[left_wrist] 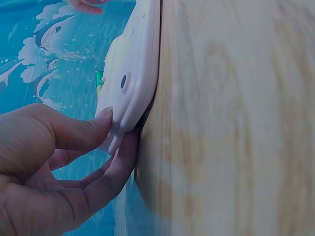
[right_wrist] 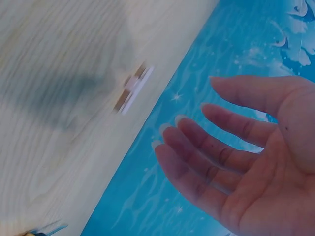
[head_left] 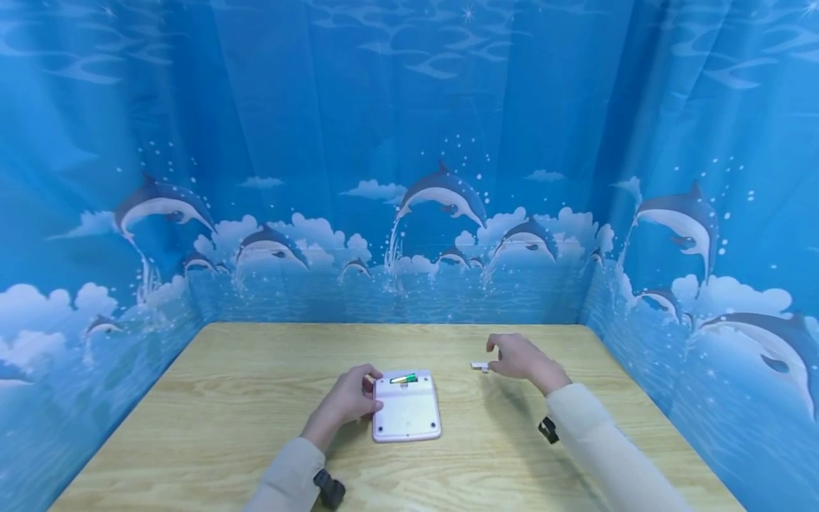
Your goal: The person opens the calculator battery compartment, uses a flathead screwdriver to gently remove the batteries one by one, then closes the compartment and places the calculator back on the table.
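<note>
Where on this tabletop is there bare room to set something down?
The tabletop is bare between the left hand and left-side curtain, and on the white device's near side, between the sleeves. Crowded: the device's left edge, pinched by the left hand, and around the small white piece, where the right hand hovers.

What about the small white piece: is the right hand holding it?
No, the small white piece lies on the table, apart from the right hand.

A cover [head_left: 478, 365] lies right of the device [head_left: 407, 412] (a battery [head_left: 403, 379] in it)
</note>
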`<state>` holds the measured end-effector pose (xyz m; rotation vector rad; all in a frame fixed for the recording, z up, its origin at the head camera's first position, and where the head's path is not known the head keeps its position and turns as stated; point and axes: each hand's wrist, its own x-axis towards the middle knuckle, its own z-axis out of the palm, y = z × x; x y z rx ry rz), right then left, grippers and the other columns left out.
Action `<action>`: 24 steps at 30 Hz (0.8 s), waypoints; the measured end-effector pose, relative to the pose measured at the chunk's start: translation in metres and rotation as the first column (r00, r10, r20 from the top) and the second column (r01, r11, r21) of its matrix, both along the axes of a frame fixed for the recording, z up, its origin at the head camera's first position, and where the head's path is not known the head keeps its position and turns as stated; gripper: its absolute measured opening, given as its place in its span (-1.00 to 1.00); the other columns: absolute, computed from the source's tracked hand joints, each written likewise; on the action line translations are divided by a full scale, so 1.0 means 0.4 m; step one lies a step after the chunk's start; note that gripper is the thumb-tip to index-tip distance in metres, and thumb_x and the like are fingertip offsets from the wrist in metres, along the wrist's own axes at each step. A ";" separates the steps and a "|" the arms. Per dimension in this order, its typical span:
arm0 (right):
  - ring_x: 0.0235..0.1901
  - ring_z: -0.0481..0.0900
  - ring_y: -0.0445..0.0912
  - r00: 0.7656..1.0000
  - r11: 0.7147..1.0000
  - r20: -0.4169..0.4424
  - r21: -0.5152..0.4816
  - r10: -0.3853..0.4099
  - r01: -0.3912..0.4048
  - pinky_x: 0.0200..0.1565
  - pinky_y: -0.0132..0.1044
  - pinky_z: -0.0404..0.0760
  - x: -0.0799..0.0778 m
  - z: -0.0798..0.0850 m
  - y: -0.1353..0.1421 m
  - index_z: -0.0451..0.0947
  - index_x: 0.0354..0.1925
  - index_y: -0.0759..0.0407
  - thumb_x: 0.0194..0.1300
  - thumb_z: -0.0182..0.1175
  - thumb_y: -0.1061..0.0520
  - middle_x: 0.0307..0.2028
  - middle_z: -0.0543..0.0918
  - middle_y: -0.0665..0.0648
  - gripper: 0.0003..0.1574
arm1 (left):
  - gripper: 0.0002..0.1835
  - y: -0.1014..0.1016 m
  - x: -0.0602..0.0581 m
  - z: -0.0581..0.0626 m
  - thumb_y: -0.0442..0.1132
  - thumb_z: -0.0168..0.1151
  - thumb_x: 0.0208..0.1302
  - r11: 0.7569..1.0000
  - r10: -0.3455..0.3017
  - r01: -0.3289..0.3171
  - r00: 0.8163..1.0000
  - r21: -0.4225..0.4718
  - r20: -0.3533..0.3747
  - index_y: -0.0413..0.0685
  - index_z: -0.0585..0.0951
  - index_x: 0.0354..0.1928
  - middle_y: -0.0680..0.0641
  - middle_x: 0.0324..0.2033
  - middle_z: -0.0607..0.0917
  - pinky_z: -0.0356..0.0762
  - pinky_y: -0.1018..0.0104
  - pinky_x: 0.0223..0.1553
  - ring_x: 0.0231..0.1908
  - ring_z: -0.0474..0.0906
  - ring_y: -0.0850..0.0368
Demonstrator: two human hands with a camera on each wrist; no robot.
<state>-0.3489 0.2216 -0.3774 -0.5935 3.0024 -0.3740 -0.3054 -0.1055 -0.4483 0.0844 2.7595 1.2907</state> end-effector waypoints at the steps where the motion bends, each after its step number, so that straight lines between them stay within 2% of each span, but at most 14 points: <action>1: -0.40 0.52 -0.09 1.000 1.000 0.006 0.002 0.000 0.000 -0.31 -0.17 0.55 -0.001 0.000 -0.009 0.59 0.02 0.27 0.34 0.34 0.17 -0.36 0.64 0.12 -0.68 | -0.49 0.000 0.000 0.001 -0.46 0.49 0.12 1.000 0.001 -0.001 1.000 0.002 0.001 -0.13 0.61 0.14 -0.14 -0.16 0.67 0.66 0.23 -0.23 -0.24 0.59 0.07; 6: -0.41 0.51 -0.10 1.000 1.000 0.008 0.009 0.024 -0.024 -0.30 -0.19 0.54 -0.006 0.001 -0.050 0.60 0.00 0.27 0.35 0.36 0.13 -0.38 0.63 0.10 -0.67 | -0.50 -0.001 0.002 0.005 -0.46 0.48 0.14 1.000 0.014 -0.014 1.000 0.010 0.018 -0.13 0.60 0.15 -0.14 -0.15 0.66 0.65 0.25 -0.27 -0.24 0.59 0.06; 14: -0.32 0.59 -0.08 0.998 0.998 0.023 -0.003 0.057 -0.057 -0.20 -0.15 0.66 -0.002 -0.008 -0.105 0.61 0.00 0.27 0.32 0.35 0.21 -0.27 0.69 0.14 -0.71 | -0.49 0.000 -0.004 -0.001 -0.45 0.49 0.12 1.000 0.008 -0.008 1.000 0.001 0.007 -0.12 0.60 0.14 -0.13 -0.15 0.67 0.66 0.24 -0.24 -0.24 0.59 0.07; 24: -0.34 0.57 -0.11 0.993 0.993 0.004 -0.031 0.114 -0.114 -0.21 -0.17 0.64 0.002 -0.017 -0.160 0.63 -0.01 0.26 0.33 0.35 0.23 -0.31 0.68 0.11 -0.73 | -0.50 0.004 -0.001 0.003 -0.44 0.49 0.13 1.000 0.022 -0.022 1.000 0.001 0.016 -0.10 0.60 0.14 -0.12 -0.18 0.66 0.66 0.25 -0.25 -0.26 0.59 0.08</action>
